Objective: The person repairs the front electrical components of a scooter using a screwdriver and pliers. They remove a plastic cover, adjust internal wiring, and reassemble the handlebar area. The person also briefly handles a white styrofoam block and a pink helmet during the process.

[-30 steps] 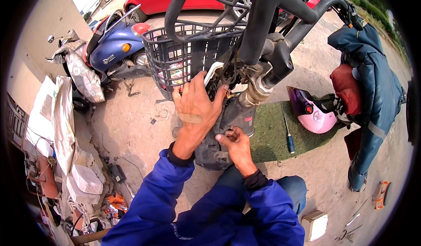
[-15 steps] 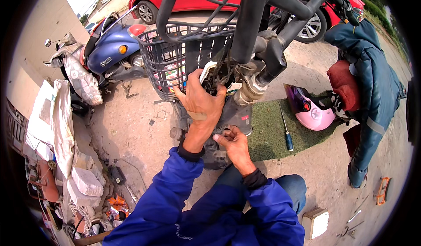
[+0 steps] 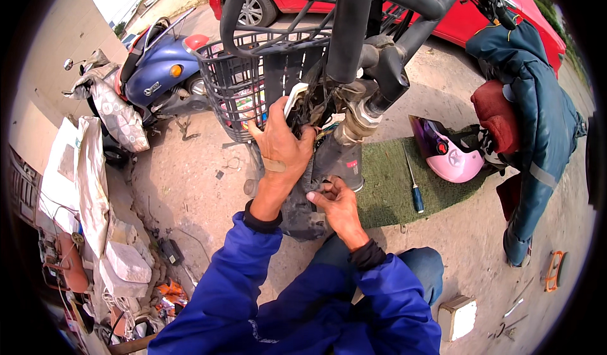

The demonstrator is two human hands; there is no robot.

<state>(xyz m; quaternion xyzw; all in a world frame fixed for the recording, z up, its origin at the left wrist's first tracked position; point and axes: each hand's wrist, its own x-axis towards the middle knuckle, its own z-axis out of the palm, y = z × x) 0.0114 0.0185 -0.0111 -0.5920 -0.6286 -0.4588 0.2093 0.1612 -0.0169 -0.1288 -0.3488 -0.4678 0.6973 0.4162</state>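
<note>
The front of an electric bike stands before me, with a thick black frame tube [image 3: 347, 35], a loose bundle of dark wires [image 3: 314, 105] and a black front basket [image 3: 229, 89]. My left hand [image 3: 282, 147] is curled around a white-edged part [image 3: 294, 99] beside the wires, its thumb bent toward them. A plaster strip is stuck near that wrist. Lower down, my right hand [image 3: 341, 208] has thumb and fingers pinched together at the dark lower body [image 3: 335, 160], beside a ribbed tube [image 3: 308, 176]. What lies between those fingertips is too small to make out.
On the green footboard mat [image 3: 386, 190] lie a blue-handled screwdriver [image 3: 416, 193] and a pink helmet [image 3: 456, 164]. A dark jacket [image 3: 537, 140] hangs at right. A brick-like block [image 3: 456, 318] sits near my knee. Behind stand a blue scooter [image 3: 161, 83] and a red car [image 3: 436, 35].
The red car has moved to the right. My left hand, still at the white-edged part, and the bike's front have shifted slightly left. My right hand keeps its pinch.
</note>
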